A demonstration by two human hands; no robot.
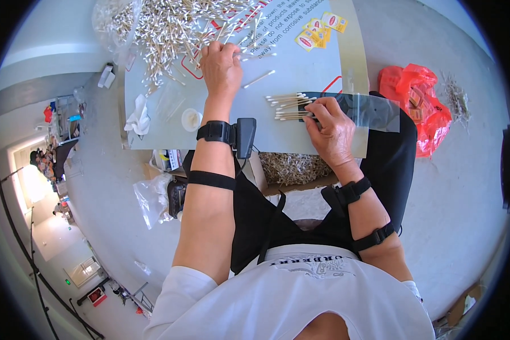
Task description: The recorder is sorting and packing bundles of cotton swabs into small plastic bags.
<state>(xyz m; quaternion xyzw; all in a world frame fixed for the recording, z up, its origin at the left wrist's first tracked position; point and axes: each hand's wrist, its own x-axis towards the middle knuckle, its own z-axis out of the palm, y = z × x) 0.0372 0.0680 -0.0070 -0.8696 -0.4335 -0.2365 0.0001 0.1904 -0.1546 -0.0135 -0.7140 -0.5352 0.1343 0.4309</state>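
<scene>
Right, in the head view, both hands are at work over the pale table (277,137), with swabs at each. Up at the far side, the left hand (220,67) is down at the right edge of the big pile (170,37), fingers curled under, a few swabs lying blurred just beyond its fingertips; whether it pinches any, I cannot tell. Nearer the body, the right hand (331,127) has its fingers bent over the right ends of a small bunch (289,102), touching it; how firmly it grips is hidden. The bunch lies flat, white tips to the left, and at those fingers a clear sleeve (374,113) runs rightward past the table's edge. Between the hands, one loose swab (259,79) lies slantwise. Over on the left, a white cup (191,119) stands near the left wrist, with a crumpled tissue (137,116) farther out. Yellow packets (323,31) lie overlapping at the far right, and off the table, a red bag (399,82) sits open on the floor.
</scene>
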